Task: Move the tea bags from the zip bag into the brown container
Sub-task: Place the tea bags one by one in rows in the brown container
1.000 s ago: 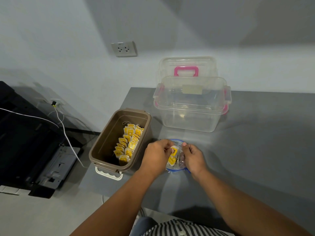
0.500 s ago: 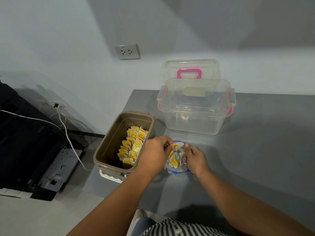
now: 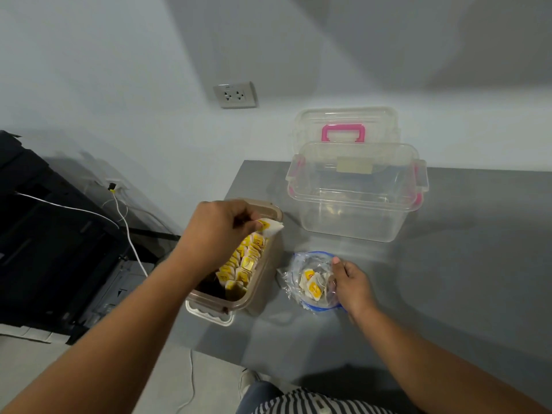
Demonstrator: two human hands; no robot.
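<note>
Paper-white with a yellow label, one tea bag (image 3: pixel 270 227) is pinched between the thumb and curled fingers of the left hand (image 3: pixel 221 231), held in the air over the far end of the brown container (image 3: pixel 263 294). Below that hand, a row of tea bags (image 3: pixel 245 261) stands packed on edge along the container's right side, yellow labels up. The part of the floor not covered by the arm, on the left side, shows dark.

Just beside the container, to its right, the right hand (image 3: pixel 354 286) has its fingers curled against the edge of the zip bag (image 3: pixel 291 282). It appears to be gripping the plastic, though the crumpled film blurs the exact contact. The bag lies open on the table with its blue seal strip showing at the rim, and loose tea bags (image 3: pixel 312 283) lie inside it, near the fingertips.

Both sit on a grey table (image 3: pixel 448 264). Farther back stands a clear plastic box (image 3: pixel 352 210) with pink side latches, and its lid (image 3: pixel 346 121) with a pink handle leans upright behind it against the pale wall. A wall socket (image 3: pixel 235 95) is set higher on that wall. Off the table's left edge is a black machine (image 3: pixel 44 249), with a white cable (image 3: pixel 128 231) running down past it. A striped garment (image 3: pixel 313 403) shows at the bottom edge.
</note>
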